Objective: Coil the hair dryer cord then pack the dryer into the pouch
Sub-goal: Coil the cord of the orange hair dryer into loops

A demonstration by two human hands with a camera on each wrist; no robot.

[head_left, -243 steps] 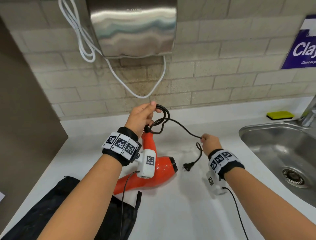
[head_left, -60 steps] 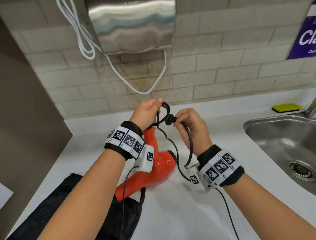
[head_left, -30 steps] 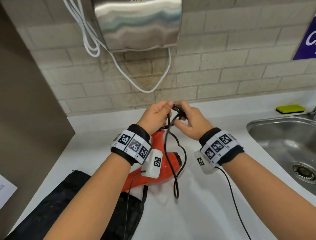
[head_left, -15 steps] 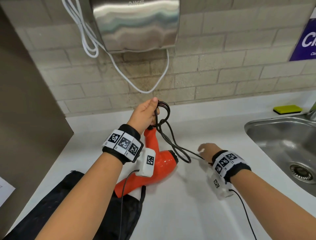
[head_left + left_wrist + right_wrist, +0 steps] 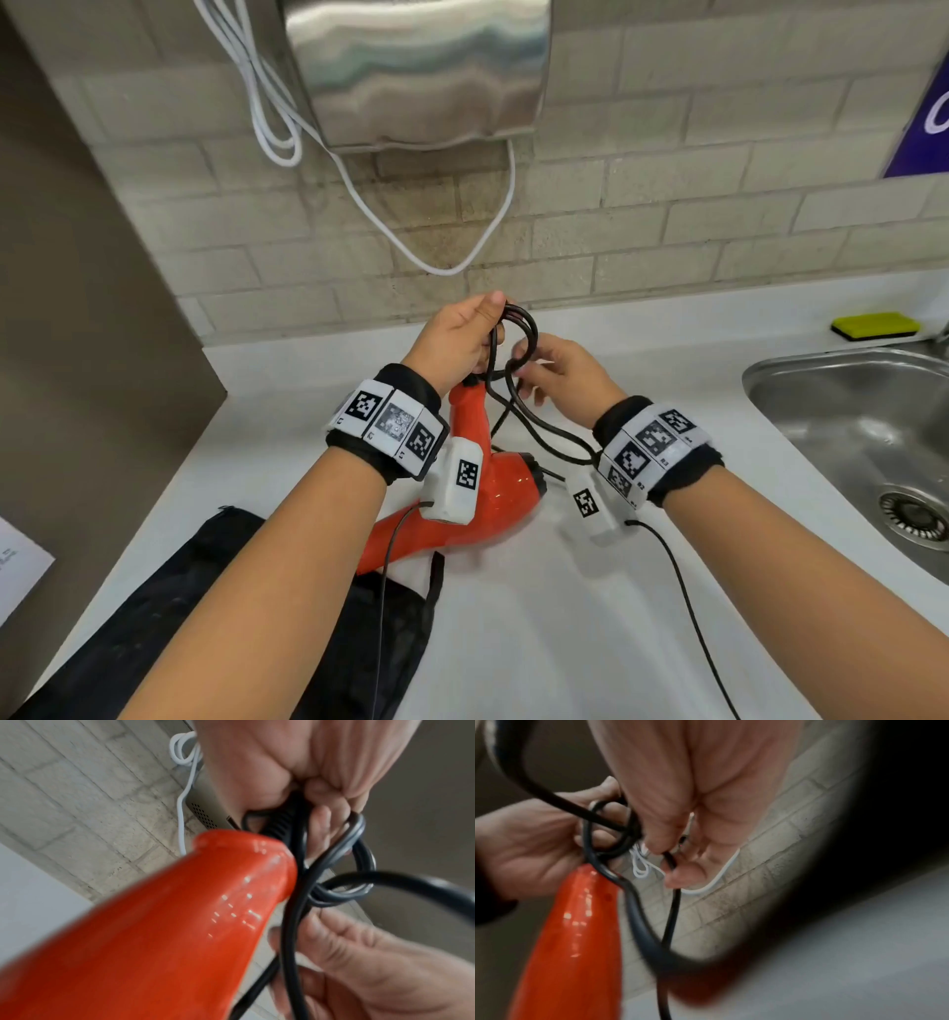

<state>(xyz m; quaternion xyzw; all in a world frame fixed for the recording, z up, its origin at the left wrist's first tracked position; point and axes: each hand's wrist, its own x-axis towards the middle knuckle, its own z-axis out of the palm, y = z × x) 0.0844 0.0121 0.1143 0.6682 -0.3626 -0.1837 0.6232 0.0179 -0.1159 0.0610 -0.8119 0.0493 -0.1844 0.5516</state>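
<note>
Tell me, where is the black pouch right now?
In the head view the black pouch lies flat on the white counter at the lower left, under the left forearm, with the orange hair dryer resting partly on its top edge.

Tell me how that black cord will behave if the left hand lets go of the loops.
The cord looks limp: its free length sags in loose curves below the loops. The loops pinched in the left hand would likely spring open, since only that grip bunches them. The right hand pinches one strand, so that part probably stays up; the rest would drop beside the dryer.
</note>
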